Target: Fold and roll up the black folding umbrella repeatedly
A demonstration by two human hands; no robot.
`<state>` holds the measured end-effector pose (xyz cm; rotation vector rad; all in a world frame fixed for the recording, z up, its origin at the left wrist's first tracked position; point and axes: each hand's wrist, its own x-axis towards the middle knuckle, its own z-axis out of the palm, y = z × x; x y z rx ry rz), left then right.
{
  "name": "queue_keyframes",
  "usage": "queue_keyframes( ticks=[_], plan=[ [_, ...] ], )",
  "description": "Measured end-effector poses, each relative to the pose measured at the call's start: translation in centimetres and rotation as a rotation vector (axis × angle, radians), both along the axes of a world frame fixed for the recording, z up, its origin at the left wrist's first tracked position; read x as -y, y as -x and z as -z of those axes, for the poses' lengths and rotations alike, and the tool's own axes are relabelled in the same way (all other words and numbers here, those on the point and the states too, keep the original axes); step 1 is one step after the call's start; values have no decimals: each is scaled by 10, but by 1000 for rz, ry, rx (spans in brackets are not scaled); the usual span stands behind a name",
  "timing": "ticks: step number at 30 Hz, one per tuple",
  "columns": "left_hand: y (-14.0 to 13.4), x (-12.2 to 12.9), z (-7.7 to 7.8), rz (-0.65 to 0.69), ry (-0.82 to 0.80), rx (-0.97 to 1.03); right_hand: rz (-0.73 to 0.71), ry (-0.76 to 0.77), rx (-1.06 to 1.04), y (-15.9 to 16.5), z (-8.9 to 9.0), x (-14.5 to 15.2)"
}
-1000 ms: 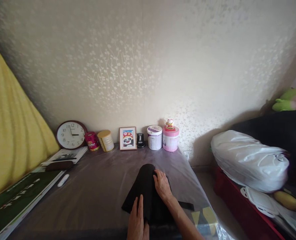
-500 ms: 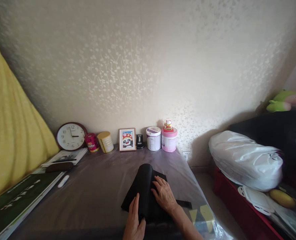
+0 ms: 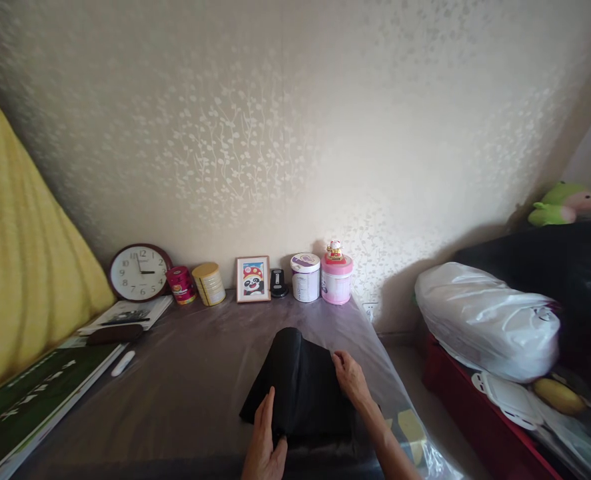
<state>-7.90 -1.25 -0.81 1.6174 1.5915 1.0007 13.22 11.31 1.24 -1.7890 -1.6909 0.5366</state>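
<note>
A black folded cloth piece (image 3: 292, 387) lies at the table's near side, with a raised fold running up its middle. My left hand (image 3: 265, 437) is closed on its near left part, fingers along the fold and thumb at the bottom edge. At the upper right corner my right hand (image 3: 350, 377) pinches the cloth edge between thumb and curled fingers. Whether the piece is a bag or another cloth item, I cannot tell. Its near edge fades into a dark shiny area in front of me.
The table (image 3: 190, 387) has a plastic cover. Along the wall stand a clock (image 3: 140, 272), tins (image 3: 208, 285), a panda picture (image 3: 253, 280) and tubs (image 3: 306, 279). A green book (image 3: 40, 393) and white pen-like object (image 3: 123, 363) lie left. A white bag (image 3: 485, 320) sits on a red box right.
My right hand has gone from lying flat on the cloth to pinching its right edge, spreading that side outward to the right. The dark strip at the right is now covered. My left hand stays in place.
</note>
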Motion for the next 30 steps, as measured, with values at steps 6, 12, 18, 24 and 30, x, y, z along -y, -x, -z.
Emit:
queue_keyframes(
  ticks=[6, 12, 18, 24, 30],
  plan=[
    [-3, -1, 8, -29, -28, 9, 8, 68, -11, 4, -7, 2],
    [-9, -1, 12, -71, -56, 13, 2, -1, -52, 10, 3, -2],
    [-11, 0, 15, -75, -65, 31, -17, -51, -181, 13, 9, -9],
    [-11, -1, 16, -57, -73, -47, -112, -133, -427, 20, -9, -9],
    [-11, -2, 15, -50, -49, -170, -142, -162, -535, 42, -36, -5]
  ],
)
